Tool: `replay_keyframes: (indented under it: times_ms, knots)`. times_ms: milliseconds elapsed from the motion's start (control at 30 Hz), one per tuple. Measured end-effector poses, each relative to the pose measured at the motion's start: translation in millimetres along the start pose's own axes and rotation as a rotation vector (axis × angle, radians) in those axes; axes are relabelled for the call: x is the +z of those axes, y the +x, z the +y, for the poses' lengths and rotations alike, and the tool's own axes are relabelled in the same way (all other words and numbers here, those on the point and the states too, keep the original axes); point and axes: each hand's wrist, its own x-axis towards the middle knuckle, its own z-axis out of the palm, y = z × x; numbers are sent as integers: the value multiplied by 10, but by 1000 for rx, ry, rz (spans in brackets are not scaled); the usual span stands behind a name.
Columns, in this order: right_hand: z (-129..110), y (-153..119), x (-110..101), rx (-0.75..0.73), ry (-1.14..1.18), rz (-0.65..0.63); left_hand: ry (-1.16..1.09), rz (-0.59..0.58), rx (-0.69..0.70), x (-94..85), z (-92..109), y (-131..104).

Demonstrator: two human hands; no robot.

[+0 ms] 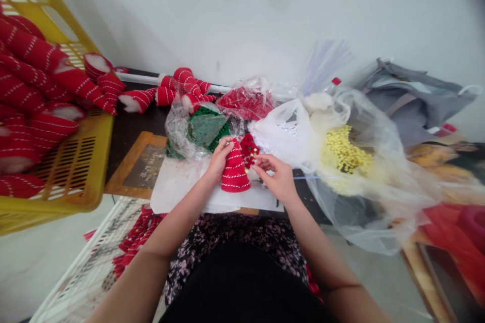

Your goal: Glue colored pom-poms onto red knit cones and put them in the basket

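Observation:
My left hand (220, 159) is closed on the upper left side of a red cone-shaped hat (235, 169) with white dashed stripes, its wide end towards me. Just right of the hat, the thumb and fingers of my right hand (275, 174) are pinched together. Tiny yellow beads show by those fingertips, but what the fingers hold is too small to make out. Behind them lies a small pile of dark red pieces (249, 147) with yellow dots. White paper (182, 186) lies under the hands.
Clear bags hold green pieces (208, 128) and red pieces (246, 102). Rightward are a white bag (280, 128) and a bag of yellow beads (346, 149). A yellow crate (85, 161) of striped red cones stands left, a white basket (81, 267) below. A grey bag (401, 98) sits far right.

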Motion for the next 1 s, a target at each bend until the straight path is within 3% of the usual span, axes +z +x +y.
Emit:
replay_keyframes:
  times_ms: [167, 300, 467, 700, 900, 1000]
  knots:
    - [-238, -21, 134, -283, -177, -104, 53, -26, 54, 37, -20, -22]
    - [-259, -37, 354, -445, -377, -194, 80, -37, 92, 41, -36, -28]
    - [-219, -37, 372, -466, -463, -241, 91, -40, 117, 27, -54, -18]
    - [-216, 59, 71, -386, -315, -70, 57, -42, 89, 54, -25, -19]
    - [-258, -10, 217, -496, -403, -227, 64, -40, 88, 41, -28, -22]
    - [-205, -6, 214, -463, -386, -222, 61, -30, 90, 30, -27, -28]
